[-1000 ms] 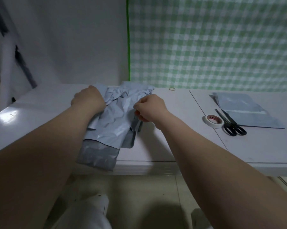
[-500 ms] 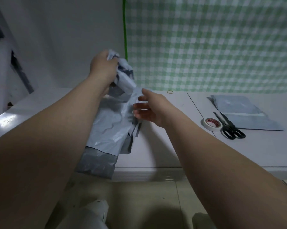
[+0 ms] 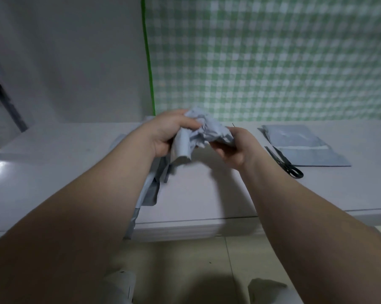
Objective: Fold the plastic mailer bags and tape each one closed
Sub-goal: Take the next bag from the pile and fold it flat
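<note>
Both hands, left (image 3: 167, 132) and right (image 3: 235, 148), grip crumpled mailer bag (image 3: 204, 130), lying left-right.

Grey-blue mailer bags (image 3: 203, 130), black scissors (image 3: 288, 164), white table (image 3: 64, 163), green-white check cloth (image 3: 272, 58).

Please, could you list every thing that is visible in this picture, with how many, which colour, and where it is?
crumpled mailer bag: one, grey, held above the table between both hands
pile of mailer bags: number unclear, grey, on the table under the left forearm, hanging over the front edge
flat mailer bag: at least one, grey, lying flat on the right part of the table
scissors: one, black, on the table beside the flat mailer bag, overlapping its left edge
table: one, white, in front of the person
checked cloth: one, green and white, on the wall behind
left hand: one, gripping the crumpled bag
right hand: one, gripping the crumpled bag
</note>
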`<state>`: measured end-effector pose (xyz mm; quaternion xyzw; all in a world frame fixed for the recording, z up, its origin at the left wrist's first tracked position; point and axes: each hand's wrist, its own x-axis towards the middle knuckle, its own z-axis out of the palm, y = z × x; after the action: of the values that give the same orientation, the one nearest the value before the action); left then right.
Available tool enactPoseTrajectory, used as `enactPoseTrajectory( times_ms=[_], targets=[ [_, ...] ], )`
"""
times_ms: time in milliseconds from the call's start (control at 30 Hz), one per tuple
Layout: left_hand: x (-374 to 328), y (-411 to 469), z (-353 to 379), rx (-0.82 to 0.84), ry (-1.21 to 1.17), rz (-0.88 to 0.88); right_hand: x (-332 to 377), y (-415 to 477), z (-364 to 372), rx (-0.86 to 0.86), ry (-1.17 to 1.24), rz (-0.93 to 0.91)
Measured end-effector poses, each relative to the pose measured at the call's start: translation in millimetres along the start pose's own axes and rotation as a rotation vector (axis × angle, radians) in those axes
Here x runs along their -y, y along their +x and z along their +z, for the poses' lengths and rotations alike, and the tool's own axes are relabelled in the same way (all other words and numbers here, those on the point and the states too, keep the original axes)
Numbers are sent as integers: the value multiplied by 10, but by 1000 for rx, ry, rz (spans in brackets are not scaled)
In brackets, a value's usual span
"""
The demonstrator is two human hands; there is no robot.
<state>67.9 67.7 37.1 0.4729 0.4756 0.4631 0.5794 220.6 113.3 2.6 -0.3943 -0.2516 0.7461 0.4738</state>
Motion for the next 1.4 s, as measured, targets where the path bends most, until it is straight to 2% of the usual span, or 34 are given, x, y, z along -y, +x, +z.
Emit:
enactPoseTrajectory(
  times_ms=[100, 200, 267, 367, 500, 567, 667, 767, 900, 967, 1100, 1200, 1300, 1400],
  targets=[
    [171, 34, 43, 38, 15, -16, -40, 141, -85, -59, -97, -17],
    [315, 73, 89, -15, 22, -35, -71, 228, -87, -67, -141, -38],
    [400, 103, 124, -47, 36, -47, -63, 307, -76, 11, -51, -16],
    [473, 159, 161, -79, 31, -52, -76, 312, -40, 111, -1, -84],
    [529, 176, 199, -58, 72, -124, -69, 275, -104, 40, -190, -93],
    [524, 137, 200, -40, 12, -186, -46, 256, -206, 0, -281, -62],
    [523, 93, 176, -59, -104, -287, 1, 130, -315, 38, -366, 14],
    [550, 28, 173, -99, -102, -327, 26, 15, -389, 83, -511, 40],
    [564, -125, 180, -177, -28, -319, 27, -81, -471, -59, -674, -77],
    [595, -192, 149, -214, 66, -326, 10, -132, -490, -117, -732, -78],
    [625, -327, 127, -221, 140, -325, -90, -309, -434, -73, -790, -61],
    [617, -372, 93, -284, 92, -297, -165, -314, -441, -139, -931, -130],
    [606, -357, 59, -293, 19, -216, -182, -238, -431, -251, -1198, -244],
    [515, -313, 60, -249, -200, -139, -132, -302, -272, -197, -1208, -347]
  ],
)
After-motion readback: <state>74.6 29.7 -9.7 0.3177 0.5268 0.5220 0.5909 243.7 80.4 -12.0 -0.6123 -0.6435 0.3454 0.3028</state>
